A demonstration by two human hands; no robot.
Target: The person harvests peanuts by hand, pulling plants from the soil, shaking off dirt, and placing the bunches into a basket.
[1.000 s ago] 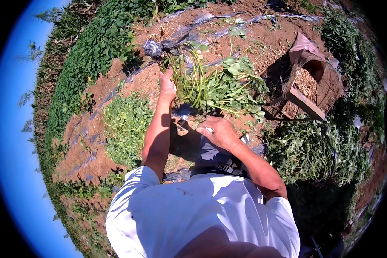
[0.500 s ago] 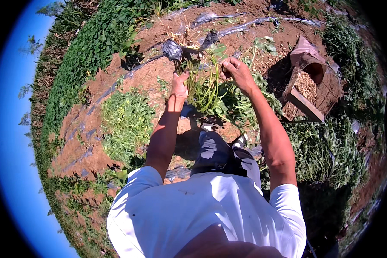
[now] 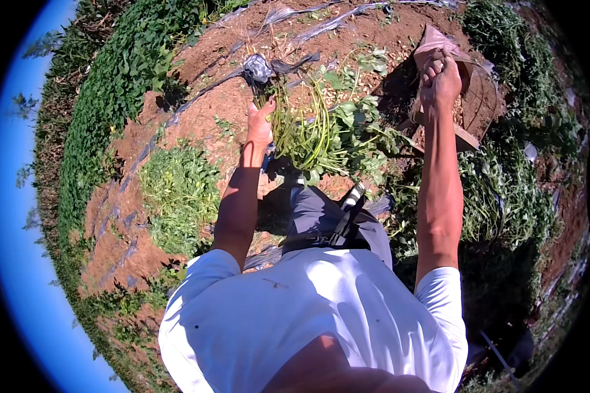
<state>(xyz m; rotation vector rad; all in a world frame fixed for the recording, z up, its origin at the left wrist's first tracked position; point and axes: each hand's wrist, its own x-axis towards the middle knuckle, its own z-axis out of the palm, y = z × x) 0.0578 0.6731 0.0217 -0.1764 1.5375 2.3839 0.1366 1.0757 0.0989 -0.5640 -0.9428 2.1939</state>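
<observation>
My left hand (image 3: 261, 121) is closed around the stems of a bunch of uprooted peanut plants (image 3: 311, 134). Their roots point away from me, and the leafy tops hang to the right and toward my legs. A crumpled piece of dark plastic film (image 3: 258, 68) clings to the root end. Off to the right, my right hand (image 3: 440, 77) is over the mouth of a basket (image 3: 486, 92), its fingers curled closed; whatever they hold is hidden. A pinkish cloth (image 3: 432, 40) lies at the basket's far rim. My hand and forearm cover most of the pods inside.
A wooden board (image 3: 465, 139) lies across the basket's near side. Pulled plants are heaped at the left (image 3: 180, 196) and right (image 3: 498, 196). Strips of plastic film (image 3: 334, 25) run over the reddish soil. Dense green vines (image 3: 111, 98) border the far left.
My right hand has moved from beside the plants' roots to over the basket at the right. My left hand still grips the bunch. The whole view has shifted slightly.
</observation>
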